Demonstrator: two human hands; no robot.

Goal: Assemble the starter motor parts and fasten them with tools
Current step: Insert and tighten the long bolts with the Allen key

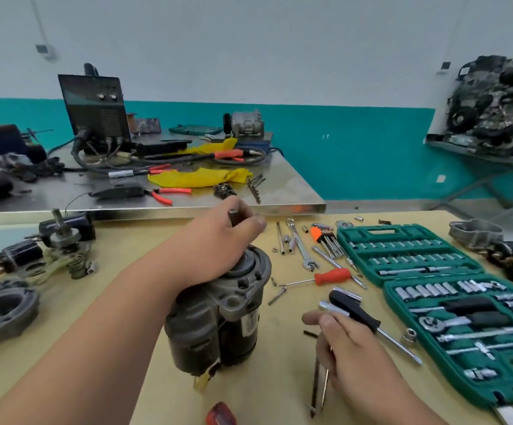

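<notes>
Working surface: pale wooden bench (264, 378), strewn with loose bolts and hand tools.
Behind it: steel table (279, 185), edge against the bench, carrying a welding machine (95, 108) with cables, yellow cloth (200, 177) and red-handled pliers (169, 193).
Room: white wall (279, 56) above a teal band (356, 148); at far right an engine (494, 102) sits on a stand.
Container: green socket set case (384, 231), lying open in two halves on the bench's right side.
Case contents: rows of sockets (424, 291), a ratchet (433, 323), extension bars and black-handled drivers, each in a moulded slot.
Starter motor (218, 317): centre of the bench, standing on end, flanged nose up.
Left hand (218, 240): on top of the motor, fingers curled round a dark stub (233, 216) that sticks up there; whether the stub belongs to the motor I cannot tell.
Right hand (350, 348): to the right of the motor, thumb and fingers pinching thin metal rods (319, 384) that point down toward the bench.
Near right hand: black-handled driver (359, 314) lying just beyond the fingers, beside the case.
Between motor and case: red-handled screwdriver (331, 277), combination wrench (301, 246), hex keys in an orange holder (322, 237).
Left side of bench: stripped motor parts (61, 240) and a grey housing (0, 314), well apart from the motor.
</notes>
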